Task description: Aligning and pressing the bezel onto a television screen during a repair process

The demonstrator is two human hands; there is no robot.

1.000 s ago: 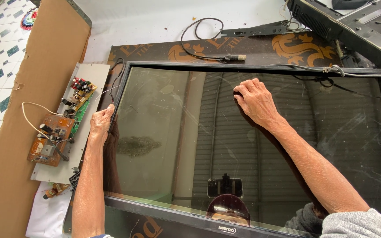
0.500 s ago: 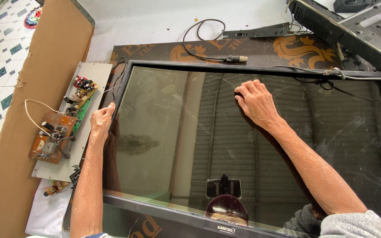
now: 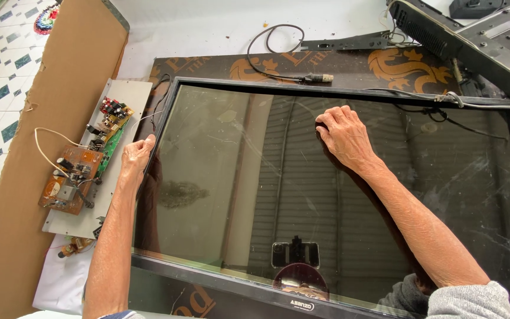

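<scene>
Left hand (image 3: 137,155) grip pinches TV panel (image 3: 326,195) left bezel edge, likely to steady it; right hand (image 3: 345,137) flat on glass near top edge, grasping nothing. Panel face-up on mat (image 3: 349,66); circuit boards (image 3: 84,159) parked beside left edge.

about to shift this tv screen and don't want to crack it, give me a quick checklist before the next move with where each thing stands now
1. Left hand on the left edge of the flat screen panel: ok, fingers wrap the frame.
2. Right hand grip: not ok, it lies flat on the glass near the top, not on an edge.
3. Thin black cable across the top right corner: not ok, it lies over the frame.
4. Circuit boards on the grey plate at left: ok, apart from the panel, though close to the left hand.
5. Glass free of cracks: cannot tell, reflections and smudges cover it.
</scene>
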